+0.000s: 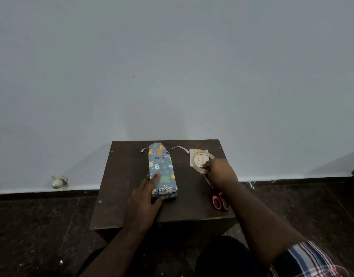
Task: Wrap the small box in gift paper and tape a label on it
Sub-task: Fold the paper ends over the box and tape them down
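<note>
The box (162, 168), covered in blue gift paper with cartoon animals, lies lengthwise on the dark wooden table (128, 176). Its far end of paper is loosely folded. My left hand (147, 196) rests on the box's near left part, fingers straight across the paper. To the right lies a clear tape roll (201, 171) on top of a cream label (199, 158) with orange writing. My right hand (219, 171) pinches the near edge of the tape roll with curled fingers.
Scissors with red-orange handles (221, 200) lie just under my right wrist, near the table's right edge. A thin white paper strip (179, 147) curls behind the box. A pale wall rises right behind the table. A small white object (58, 181) sits on the floor at left.
</note>
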Motion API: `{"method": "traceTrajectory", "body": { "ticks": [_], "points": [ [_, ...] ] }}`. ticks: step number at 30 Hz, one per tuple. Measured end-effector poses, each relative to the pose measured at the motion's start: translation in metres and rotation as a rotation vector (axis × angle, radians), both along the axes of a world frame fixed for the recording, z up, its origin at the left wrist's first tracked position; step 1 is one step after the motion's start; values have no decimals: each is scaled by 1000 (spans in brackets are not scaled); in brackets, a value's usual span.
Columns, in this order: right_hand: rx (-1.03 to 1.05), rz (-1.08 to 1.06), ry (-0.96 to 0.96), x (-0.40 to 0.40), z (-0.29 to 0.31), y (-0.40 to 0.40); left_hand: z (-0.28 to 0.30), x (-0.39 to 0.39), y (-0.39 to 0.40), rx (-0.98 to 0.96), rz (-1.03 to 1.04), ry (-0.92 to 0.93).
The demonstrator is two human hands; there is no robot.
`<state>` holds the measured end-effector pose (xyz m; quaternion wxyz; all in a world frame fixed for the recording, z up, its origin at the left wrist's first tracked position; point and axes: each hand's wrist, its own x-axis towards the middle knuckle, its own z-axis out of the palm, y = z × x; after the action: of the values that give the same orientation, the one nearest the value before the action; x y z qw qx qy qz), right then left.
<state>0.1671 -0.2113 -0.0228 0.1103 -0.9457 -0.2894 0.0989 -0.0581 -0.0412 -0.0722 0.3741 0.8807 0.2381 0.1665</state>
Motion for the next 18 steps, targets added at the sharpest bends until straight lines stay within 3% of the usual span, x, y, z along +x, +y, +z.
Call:
{"method": "traceTrajectory", "body": {
  "ticks": [9, 14, 18],
  "points": [
    [48, 29, 44, 5, 1, -1, 12, 0, -7, 78, 34, 141],
    [427, -151, 130, 1, 20, -3, 26, -8, -6, -4, -63, 175],
    [772, -230, 306, -24, 55, -10, 52, -16, 1, -80, -71, 178]
  ]
}}
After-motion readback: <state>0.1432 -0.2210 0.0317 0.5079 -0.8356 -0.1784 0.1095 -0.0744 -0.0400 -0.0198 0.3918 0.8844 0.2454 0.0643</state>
